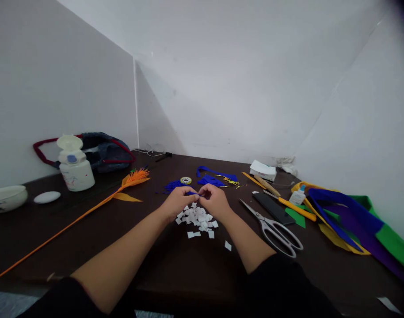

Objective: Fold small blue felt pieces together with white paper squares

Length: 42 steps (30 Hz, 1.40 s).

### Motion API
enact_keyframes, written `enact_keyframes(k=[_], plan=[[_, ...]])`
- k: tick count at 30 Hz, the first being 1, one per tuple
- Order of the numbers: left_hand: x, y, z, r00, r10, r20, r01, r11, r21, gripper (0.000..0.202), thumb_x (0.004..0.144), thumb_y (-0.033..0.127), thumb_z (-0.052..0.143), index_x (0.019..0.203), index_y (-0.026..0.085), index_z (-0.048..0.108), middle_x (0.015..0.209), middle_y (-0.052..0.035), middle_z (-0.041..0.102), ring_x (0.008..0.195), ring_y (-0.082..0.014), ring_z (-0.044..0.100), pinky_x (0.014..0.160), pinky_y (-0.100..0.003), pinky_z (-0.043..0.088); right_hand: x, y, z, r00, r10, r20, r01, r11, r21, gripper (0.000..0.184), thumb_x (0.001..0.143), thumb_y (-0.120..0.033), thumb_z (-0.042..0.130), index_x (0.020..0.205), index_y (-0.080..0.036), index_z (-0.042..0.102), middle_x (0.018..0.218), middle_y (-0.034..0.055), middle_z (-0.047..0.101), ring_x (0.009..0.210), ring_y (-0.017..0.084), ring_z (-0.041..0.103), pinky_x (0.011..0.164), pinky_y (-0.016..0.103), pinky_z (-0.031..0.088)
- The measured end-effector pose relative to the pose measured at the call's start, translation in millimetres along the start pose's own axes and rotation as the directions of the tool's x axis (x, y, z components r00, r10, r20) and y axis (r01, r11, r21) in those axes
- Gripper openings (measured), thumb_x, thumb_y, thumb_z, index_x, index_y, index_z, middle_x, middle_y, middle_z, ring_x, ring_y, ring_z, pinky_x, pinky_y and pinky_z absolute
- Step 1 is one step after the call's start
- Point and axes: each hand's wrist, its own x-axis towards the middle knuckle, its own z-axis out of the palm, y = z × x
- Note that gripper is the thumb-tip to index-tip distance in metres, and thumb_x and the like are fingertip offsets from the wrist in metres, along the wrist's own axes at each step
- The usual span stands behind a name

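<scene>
My left hand (178, 202) and my right hand (214, 202) meet near the middle of the dark table. Between their pinched fingertips is a small blue strip (192, 193), mostly hidden by the fingers; I cannot tell whether it is paper or cloth. Just below the hands lies a loose pile of small white paper squares (197, 217). Past my left hand sit a heap of blue shreds (174, 185) and a small round spool (185, 180) with a pale rim. Flat blue pieces (210, 180) and yellow shreds (232, 180) lie behind my right hand.
To the right are scissors (271, 227), a black flat case (273, 207), a yellow-handled tool (296, 209), a small glue bottle (298, 195) and coloured sheets (357, 221). On the left are an orange paper flower (135, 176), a white bottle (76, 172) and a bowl (9, 198).
</scene>
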Motion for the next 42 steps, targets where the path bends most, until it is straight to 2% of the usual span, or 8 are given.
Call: enact_keyframes(k=[4, 7, 11, 16, 23, 31, 37, 42], plan=[[1.6, -1.4, 0.2, 0.999, 0.001, -0.053, -0.002, 1.0, -0.008, 0.018, 0.065, 0.03, 0.057, 0.068, 0.013, 0.06, 0.062, 0.0, 0.059, 0.057, -0.0108, 0.05, 0.056, -0.022, 0.037, 1.0, -0.5, -3.6, 0.998, 0.055, -0.01, -0.054, 0.996, 0.068, 0.005, 0.061, -0.019, 0.056, 0.066, -0.017, 0.056, 0.061, -0.0024, 0.056, 0.056, 0.011, 0.049, 0.055, 0.022, 0.04], [1.8, 0.4, -0.1, 0.994, -0.034, -0.108, 0.03, 0.999, -0.031, 0.019, 0.065, 0.032, 0.056, 0.071, 0.014, 0.06, 0.064, -0.0007, 0.061, 0.059, -0.0115, 0.052, 0.057, -0.023, 0.038, 2.3, 3.6, -8.0, 0.99, 0.105, -0.094, -0.094, 0.989, 0.113, 0.008, 0.065, -0.021, 0.053, 0.069, -0.017, 0.059, 0.061, -0.0014, 0.057, 0.056, 0.011, 0.05, 0.055, 0.023, 0.041], [1.8, 1.6, -0.3, 0.99, -0.032, -0.139, 0.028, 0.999, -0.033, 0.019, 0.064, 0.031, 0.057, 0.07, 0.014, 0.06, 0.063, -0.001, 0.061, 0.062, -0.0127, 0.054, 0.059, -0.023, 0.039, 2.3, 5.5, -7.8, 0.987, -0.014, -0.157, 0.031, 0.994, 0.109, 0.018, 0.073, -0.023, 0.049, 0.083, -0.019, 0.063, 0.08, 0.0033, 0.062, 0.072, 0.014, 0.055, 0.067, 0.027, 0.044], [3.4, -6.1, 0.2, 0.994, 0.015, -0.108, -0.023, 0.997, -0.07, 0.019, 0.064, 0.029, 0.058, 0.074, 0.013, 0.061, 0.069, -0.0015, 0.061, 0.065, -0.0131, 0.055, 0.064, -0.025, 0.041, -1.0, -1.0, 3.1, 0.974, -0.22, -0.062, 0.217, 0.975, -0.052, 0.018, 0.075, -0.022, 0.05, 0.085, -0.022, 0.065, 0.082, 0.0038, 0.062, 0.079, 0.015, 0.055, 0.076, 0.029, 0.043], [4.8, -8.4, 3.0, 0.996, -0.084, 0.011, 0.082, 0.918, -0.388, 0.022, 0.06, 0.022, 0.064, 0.078, 0.011, 0.062, 0.071, -0.0035, 0.063, 0.068, -0.0133, 0.057, 0.073, -0.03, 0.043, -4.0, -2.5, 2.8, 0.95, -0.3, -0.08, 0.274, 0.932, -0.238, 0.021, 0.078, -0.018, 0.046, 0.089, -0.02, 0.064, 0.085, 0.0056, 0.061, 0.082, 0.016, 0.053, 0.078, 0.03, 0.043], [2.7, -5.8, 3.1, 0.995, -0.089, 0.054, 0.103, 0.891, -0.443, 0.017, 0.059, 0.018, 0.065, 0.074, 0.01, 0.061, 0.071, -0.0042, 0.063, 0.069, -0.0134, 0.058, 0.078, -0.032, 0.042, -4.9, -0.7, -4.4, 0.92, -0.392, -0.014, 0.357, 0.851, -0.386, 0.02, 0.081, -0.022, 0.042, 0.084, -0.018, 0.062, 0.083, 0.007, 0.059, 0.083, 0.017, 0.05, 0.078, 0.031, 0.04], [2.4, -6.0, 2.2, 0.99, -0.109, 0.086, 0.135, 0.893, -0.43, 0.018, 0.061, 0.016, 0.063, 0.077, 0.01, 0.062, 0.072, -0.0051, 0.063, 0.069, -0.0135, 0.058, 0.077, -0.032, 0.042, -2.8, -1.1, -7.7, 0.915, -0.402, 0.037, 0.383, 0.834, -0.396, 0.018, 0.081, -0.022, 0.043, 0.08, -0.018, 0.06, 0.079, 0.0064, 0.059, 0.082, 0.017, 0.05, 0.077, 0.031, 0.04], [2.0, -6.5, 0.2, 0.992, -0.074, 0.104, 0.113, 0.888, -0.446, 0.02, 0.061, 0.013, 0.062, 0.081, 0.011, 0.062, 0.075, -0.005, 0.063, 0.072, -0.0134, 0.058, 0.078, -0.032, 0.042, -1.5, 0.3, -4.3, 0.929, -0.37, -0.023, 0.352, 0.9, -0.259, 0.017, 0.077, -0.018, 0.047, 0.086, -0.021, 0.061, 0.084, 0.0044, 0.061, 0.084, 0.016, 0.053, 0.079, 0.031, 0.042]])
